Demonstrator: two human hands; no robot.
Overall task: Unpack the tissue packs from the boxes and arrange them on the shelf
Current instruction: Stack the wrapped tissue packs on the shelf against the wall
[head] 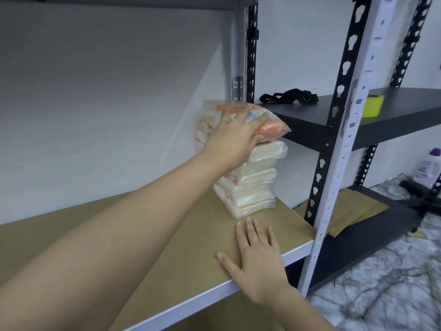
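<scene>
The left hand point(235, 134) lies on the top tissue pack point(267, 123), fingers spread over it and thumb curled under its near edge, gripping it. That orange-ended pack sits atop a stack point(253, 187) of packs at the right end of the brown shelf point(167, 225), against the white wall. The right hand point(259, 261) rests flat and open on the shelf just in front of the stack. On the black rack beside it lie a strap point(286, 95) and yellow tape point(372, 108).
</scene>
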